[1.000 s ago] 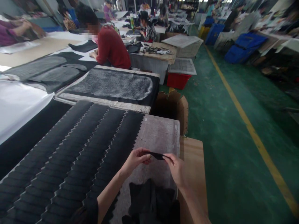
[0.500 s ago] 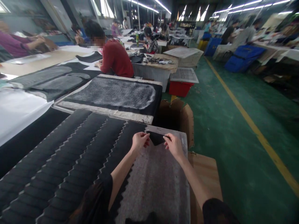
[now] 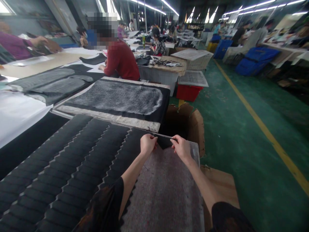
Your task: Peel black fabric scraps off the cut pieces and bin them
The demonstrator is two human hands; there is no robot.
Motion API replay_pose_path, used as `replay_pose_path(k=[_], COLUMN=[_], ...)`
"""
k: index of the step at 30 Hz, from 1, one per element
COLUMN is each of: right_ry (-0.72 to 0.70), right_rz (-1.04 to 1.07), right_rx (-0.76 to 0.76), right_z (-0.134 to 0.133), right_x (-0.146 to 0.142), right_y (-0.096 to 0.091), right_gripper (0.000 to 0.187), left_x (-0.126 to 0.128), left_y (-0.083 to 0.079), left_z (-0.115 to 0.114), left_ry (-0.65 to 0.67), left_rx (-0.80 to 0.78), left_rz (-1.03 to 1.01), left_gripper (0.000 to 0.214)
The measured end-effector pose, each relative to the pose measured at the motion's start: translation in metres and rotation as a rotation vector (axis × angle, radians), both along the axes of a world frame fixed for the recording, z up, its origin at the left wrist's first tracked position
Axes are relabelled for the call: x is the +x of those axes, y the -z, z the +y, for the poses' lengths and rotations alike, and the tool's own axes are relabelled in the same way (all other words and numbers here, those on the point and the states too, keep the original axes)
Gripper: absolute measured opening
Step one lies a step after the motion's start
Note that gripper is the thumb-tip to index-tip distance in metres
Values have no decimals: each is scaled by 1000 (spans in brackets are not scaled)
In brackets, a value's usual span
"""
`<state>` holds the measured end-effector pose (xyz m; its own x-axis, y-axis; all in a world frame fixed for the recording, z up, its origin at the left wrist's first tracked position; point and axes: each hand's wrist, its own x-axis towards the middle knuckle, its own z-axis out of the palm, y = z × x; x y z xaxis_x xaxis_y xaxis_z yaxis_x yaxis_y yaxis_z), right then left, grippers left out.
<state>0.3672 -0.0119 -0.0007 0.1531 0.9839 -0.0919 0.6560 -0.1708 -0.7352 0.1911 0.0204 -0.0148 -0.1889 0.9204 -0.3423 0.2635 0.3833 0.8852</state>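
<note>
A small black fabric piece [image 3: 164, 142] with a notched lower edge is stretched between my two hands near the far edge of the grey board [image 3: 169, 190]. My left hand [image 3: 147, 143] pinches its left end. At the other end, the thumb and fingers of my right hand [image 3: 181, 148] are closed on it. To the left, overlapping rows of black pieces [image 3: 79, 161] with zigzag edges cover the board; the last row reaches my left hand.
Beyond the board lies a black panel with a whitish patch [image 3: 116, 96]. An open cardboard box [image 3: 196, 125] stands at the right, with a brown board [image 3: 222, 187] nearer me. A person in a red top [image 3: 123, 59] leans over the table ahead. Green floor [image 3: 241, 138] runs along the right.
My hands and the black fabric piece have shifted slightly, with the piece now close to the board's far edge. The view has turned a little; the person in red has raised their head.
</note>
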Motion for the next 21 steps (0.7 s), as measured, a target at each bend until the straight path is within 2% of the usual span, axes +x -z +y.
replay_pose_path(k=[4,11,16,21], right_ry=[10,-3,-29,-29], right_rz=[-30,-15,65,134], right_rx=[-7,6,-47,-100], right_z=[3,7,12,16], right_x=[-2,0,7,11], right_y=[-1,2,7,13], right_gripper=[15,13,13,14], left_x=[1,-1,-6,-10], left_y=[-1,7,4,-3], left_z=[0,-2,-21,-46], left_ry=[0,43,180,310], left_rx=[1,46,172,324], left_rz=[18,-4,-28,58], left_gripper=[20,18,11,7])
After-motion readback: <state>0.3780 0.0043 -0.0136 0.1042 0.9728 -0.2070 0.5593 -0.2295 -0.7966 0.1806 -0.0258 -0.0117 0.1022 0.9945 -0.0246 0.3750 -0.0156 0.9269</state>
